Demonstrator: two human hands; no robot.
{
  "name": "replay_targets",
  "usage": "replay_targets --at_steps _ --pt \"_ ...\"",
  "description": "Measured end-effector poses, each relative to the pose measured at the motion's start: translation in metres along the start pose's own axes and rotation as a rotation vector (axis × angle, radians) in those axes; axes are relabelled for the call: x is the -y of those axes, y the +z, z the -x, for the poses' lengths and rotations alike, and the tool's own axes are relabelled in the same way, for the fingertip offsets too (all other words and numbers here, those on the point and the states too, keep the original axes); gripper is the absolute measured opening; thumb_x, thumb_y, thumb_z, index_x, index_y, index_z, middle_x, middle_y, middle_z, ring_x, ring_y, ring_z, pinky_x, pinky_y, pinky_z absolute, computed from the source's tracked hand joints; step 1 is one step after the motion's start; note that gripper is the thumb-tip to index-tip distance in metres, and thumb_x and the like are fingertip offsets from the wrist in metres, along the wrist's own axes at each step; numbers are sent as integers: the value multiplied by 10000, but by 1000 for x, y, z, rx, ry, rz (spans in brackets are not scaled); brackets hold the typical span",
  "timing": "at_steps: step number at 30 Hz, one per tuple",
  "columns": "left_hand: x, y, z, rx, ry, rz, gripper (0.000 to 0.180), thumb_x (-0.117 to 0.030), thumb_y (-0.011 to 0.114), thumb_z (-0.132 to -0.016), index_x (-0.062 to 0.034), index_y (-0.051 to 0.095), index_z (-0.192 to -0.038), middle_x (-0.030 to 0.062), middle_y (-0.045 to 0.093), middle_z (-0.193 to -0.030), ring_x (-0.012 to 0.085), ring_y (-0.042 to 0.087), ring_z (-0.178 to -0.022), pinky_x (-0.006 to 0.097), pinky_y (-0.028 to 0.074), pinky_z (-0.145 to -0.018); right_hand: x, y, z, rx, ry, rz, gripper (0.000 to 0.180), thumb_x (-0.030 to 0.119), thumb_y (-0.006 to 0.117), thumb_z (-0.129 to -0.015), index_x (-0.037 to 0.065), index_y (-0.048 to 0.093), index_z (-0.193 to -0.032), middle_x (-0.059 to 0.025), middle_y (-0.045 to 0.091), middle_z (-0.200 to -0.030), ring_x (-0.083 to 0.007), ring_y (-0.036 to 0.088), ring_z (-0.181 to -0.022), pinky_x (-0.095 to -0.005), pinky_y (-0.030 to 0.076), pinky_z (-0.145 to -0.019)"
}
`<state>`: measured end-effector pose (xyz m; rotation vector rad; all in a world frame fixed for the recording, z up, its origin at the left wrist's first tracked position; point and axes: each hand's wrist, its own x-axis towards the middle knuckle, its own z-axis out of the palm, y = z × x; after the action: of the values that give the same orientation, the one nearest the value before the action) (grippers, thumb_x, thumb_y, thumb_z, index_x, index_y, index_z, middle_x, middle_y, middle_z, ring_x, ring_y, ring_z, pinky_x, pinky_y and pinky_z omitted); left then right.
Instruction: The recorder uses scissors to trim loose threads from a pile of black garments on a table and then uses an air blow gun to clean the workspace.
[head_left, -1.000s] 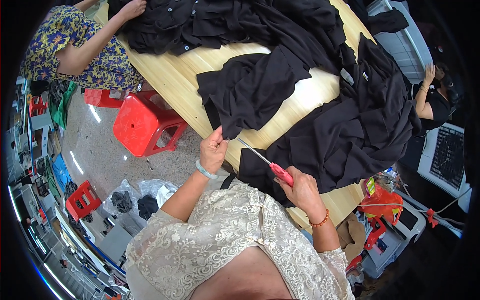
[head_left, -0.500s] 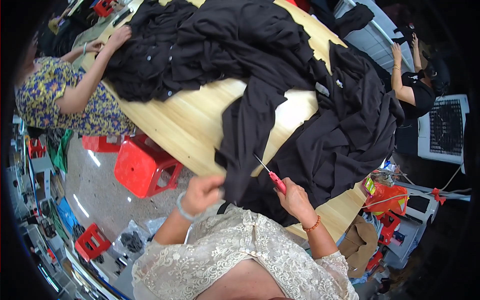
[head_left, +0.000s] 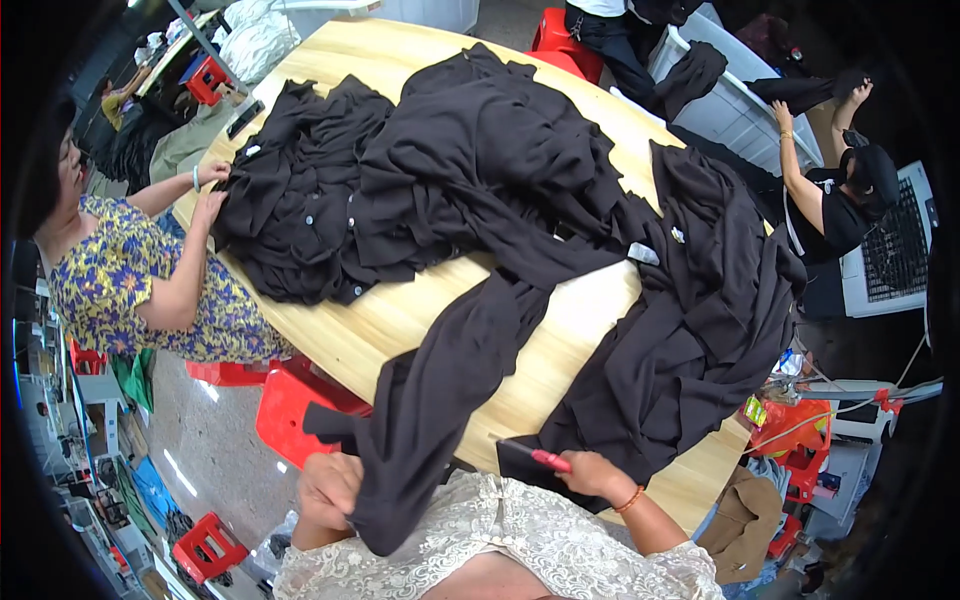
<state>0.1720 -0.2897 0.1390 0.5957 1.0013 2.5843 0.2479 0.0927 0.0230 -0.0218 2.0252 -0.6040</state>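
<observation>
My left hand (head_left: 328, 488) grips the near end of a long black garment (head_left: 450, 380) that runs from my lap up across the wooden table (head_left: 380, 325). My right hand (head_left: 592, 473) holds small red-handled scissors (head_left: 535, 456), the blades pointing left toward the garment. A second heap of black fabric (head_left: 690, 340) lies just beyond my right hand, hanging over the table's edge. The garment's lower end drapes over my lap and partly hides my left fingers.
A large pile of black clothes (head_left: 420, 180) covers the far table. A person in a floral dress (head_left: 130, 285) at the left handles it. Another person in black (head_left: 835, 200) sits at the right beside a white crate (head_left: 735, 105). Red stools (head_left: 295, 410) stand below the table edge.
My left hand has dropped lower and pulled the black garment toward my lap. The right hand with the scissors has come down and turned, so the blades point left rather than up.
</observation>
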Motion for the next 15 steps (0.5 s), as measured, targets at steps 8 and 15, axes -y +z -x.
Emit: replay_targets --at_steps 8,15 --pt "-38 -15 -88 870 206 398 145 -6 534 -897 16 677 -914 165 666 -764 264 619 -580 417 502 -563 39 2 -148 -369 -334 -71 370 284 622 -855 53 621 -1145 -219 641 -1128 -399 596 -1065 -435 489 -898" --pt "-94 -62 -56 803 291 276 178 -69 495 -902 -67 584 -748 110 615 -662 186 546 -498 351 402 -458 61 -116 -95 -848 -566 -134 380 -6 585 -869 -25 533 -1245 -156 554 -1297 -245 518 -1193 -347 421 -1014"
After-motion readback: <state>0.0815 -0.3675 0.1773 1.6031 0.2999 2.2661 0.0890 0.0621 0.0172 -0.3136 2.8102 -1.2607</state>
